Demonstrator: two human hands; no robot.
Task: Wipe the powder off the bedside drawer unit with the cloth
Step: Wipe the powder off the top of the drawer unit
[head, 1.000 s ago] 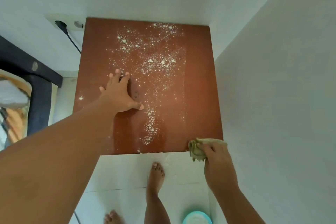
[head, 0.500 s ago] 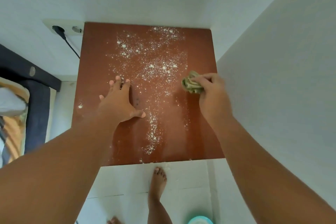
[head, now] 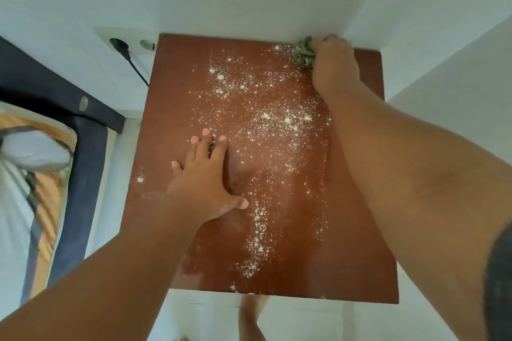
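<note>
Here the bedside drawer unit (head: 357, 257) is seen from above, its reddish-brown top set into a corner of white walls. White powder (head: 274, 130) lies scattered over the top, thickest through the middle and trailing in a narrow line toward the unit's near edge, with one small fleck close to its left edge. The right hand (head: 333, 66) sits at the unit's far edge, toward its far right corner, with the fingers curled round a bunched greenish cloth (head: 304, 52). The cloth rests on the top right where it meets the back wall and sticks out on the left of the fist, just beside the farthest specks of powder. The left hand (head: 203, 180) lies palm down on the left half of the top, fingers straight and spread, thumb stretched toward the powder trail, holding nothing. Beyond the unit's far left corner a wall socket (head: 138, 42) holds a dark plug (head: 119, 46), whose cable runs down past the unit's left side. Further left of the unit is a dark bed frame (head: 55, 97) with bedding. Below the unit's near edge a bare foot (head: 252, 310) stands on pale floor.
</note>
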